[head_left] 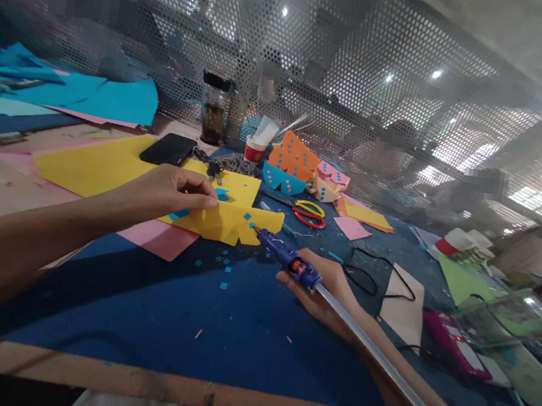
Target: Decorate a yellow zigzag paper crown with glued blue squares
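My left hand (176,196) pinches the top edge of a folded yellow paper piece (228,224), which has notches along its lower edge and small blue squares on it. In my right hand (325,281) is a blue hot glue gun (288,259), with a long clear glue stick (381,353) reaching back over my forearm. The gun's nozzle is at a blue paper square (252,226) near the right end of the yellow piece; whether it touches cannot be made out. Several loose blue squares (224,285) lie on the blue mat (173,324) below.
Yellow sheets (100,162), a black phone (168,148) and keys (215,169) lie left. Behind are a jar (214,111), a red-and-white cup (255,150), scissors (309,215) and dotted orange paper (295,156). A black cord (360,283) and magenta device (455,343) lie right.
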### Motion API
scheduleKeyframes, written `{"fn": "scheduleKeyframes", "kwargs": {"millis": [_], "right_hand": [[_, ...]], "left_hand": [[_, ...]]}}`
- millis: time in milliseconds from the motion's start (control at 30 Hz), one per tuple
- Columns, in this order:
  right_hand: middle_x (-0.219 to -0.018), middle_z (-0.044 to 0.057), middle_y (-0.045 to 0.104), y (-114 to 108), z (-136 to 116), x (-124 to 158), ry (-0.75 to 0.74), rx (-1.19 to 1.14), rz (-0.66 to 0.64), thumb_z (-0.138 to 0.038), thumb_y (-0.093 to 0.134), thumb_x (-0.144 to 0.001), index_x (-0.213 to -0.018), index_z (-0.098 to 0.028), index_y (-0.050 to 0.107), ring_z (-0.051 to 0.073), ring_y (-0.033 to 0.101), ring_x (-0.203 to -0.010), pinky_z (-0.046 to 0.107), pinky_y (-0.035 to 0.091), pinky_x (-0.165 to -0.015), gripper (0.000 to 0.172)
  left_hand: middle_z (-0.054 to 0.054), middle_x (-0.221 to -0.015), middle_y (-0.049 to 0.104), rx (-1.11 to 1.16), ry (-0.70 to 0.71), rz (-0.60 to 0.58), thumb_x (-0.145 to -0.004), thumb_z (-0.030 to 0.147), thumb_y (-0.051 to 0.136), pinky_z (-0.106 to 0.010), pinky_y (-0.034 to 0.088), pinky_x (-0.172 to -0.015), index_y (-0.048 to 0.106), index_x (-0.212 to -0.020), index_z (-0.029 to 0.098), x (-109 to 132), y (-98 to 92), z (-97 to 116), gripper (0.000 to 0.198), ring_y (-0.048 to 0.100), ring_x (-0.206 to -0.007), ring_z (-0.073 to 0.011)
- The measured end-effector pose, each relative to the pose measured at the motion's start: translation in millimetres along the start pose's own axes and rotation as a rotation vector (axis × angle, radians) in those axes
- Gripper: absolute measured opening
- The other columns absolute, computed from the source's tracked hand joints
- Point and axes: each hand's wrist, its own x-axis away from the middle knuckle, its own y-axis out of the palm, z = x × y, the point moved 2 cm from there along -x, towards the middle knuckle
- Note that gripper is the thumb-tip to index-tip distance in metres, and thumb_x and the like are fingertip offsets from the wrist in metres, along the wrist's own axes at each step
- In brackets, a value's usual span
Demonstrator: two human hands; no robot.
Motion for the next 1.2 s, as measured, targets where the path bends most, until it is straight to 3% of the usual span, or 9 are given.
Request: {"fn": "scheduleKeyframes", "kwargs": {"millis": [467, 600, 733, 900, 1200], "right_hand": [[-0.083, 0.003, 0.072, 2.8, 0.1, 1.2, -0.043, 0.05, 0.033, -0.042, 0.069, -0.097, -0.102, -0.021, 0.069, 0.014, 0.06, -0.065, 0.025, 0.043, -0.064, 0.022], [-0.095, 0.004, 0.075, 0.5, 4.7, 4.6, -0.079, 0.031, -0.017, -0.029, 0.072, -0.095, -0.112, -0.022, 0.068, 0.015, 0.065, -0.073, 0.025, 0.044, -0.07, 0.019], [-0.103, 0.005, 0.076, -3.2, 7.8, 7.1, -0.126, 0.126, -0.043, -0.016, 0.072, -0.088, -0.119, -0.023, 0.064, 0.019, 0.068, -0.082, 0.028, 0.043, -0.075, 0.034], [-0.106, 0.008, 0.076, -8.8, -1.8, 5.0, -0.152, 0.219, -0.1, -0.02, 0.061, -0.093, -0.119, -0.02, 0.062, 0.022, 0.066, -0.081, 0.03, 0.04, -0.071, 0.026], [-0.103, 0.009, 0.077, -8.3, -5.1, 4.3, -0.188, 0.272, -0.064, -0.021, 0.056, -0.095, -0.119, -0.018, 0.062, 0.022, 0.066, -0.079, 0.031, 0.04, -0.07, 0.025]], "left_hand": [[-0.003, -0.079, 0.075, 0.005, -0.01, -0.006, -0.076, 0.052, 0.077, -0.03, 0.047, -0.069, 0.079, -0.086, 0.021, -3.1, -0.7, -3.1, 0.032, 0.063, -0.073, -0.0181], [-0.003, -0.08, 0.075, -0.008, -0.007, -0.002, -0.076, 0.055, 0.076, -0.031, 0.047, -0.069, 0.079, -0.087, 0.021, -4.8, -1.8, -5.3, 0.036, 0.063, -0.073, -0.0182], [-0.003, -0.08, 0.076, -0.011, -0.002, -0.002, -0.077, 0.056, 0.075, -0.03, 0.047, -0.069, 0.079, -0.087, 0.02, -5.3, -2.0, -6.6, 0.037, 0.064, -0.073, -0.0181], [-0.003, -0.08, 0.076, -0.025, 0.008, 0.008, -0.077, 0.057, 0.074, -0.031, 0.048, -0.068, 0.078, -0.089, 0.02, -4.5, -1.1, -5.6, 0.039, 0.065, -0.073, -0.0184], [-0.003, -0.08, 0.075, -0.039, 0.015, -0.001, -0.08, 0.054, 0.072, -0.031, 0.048, -0.069, 0.078, -0.091, 0.019, -3.9, -1.9, -5.4, 0.037, 0.064, -0.074, -0.0179]]}}
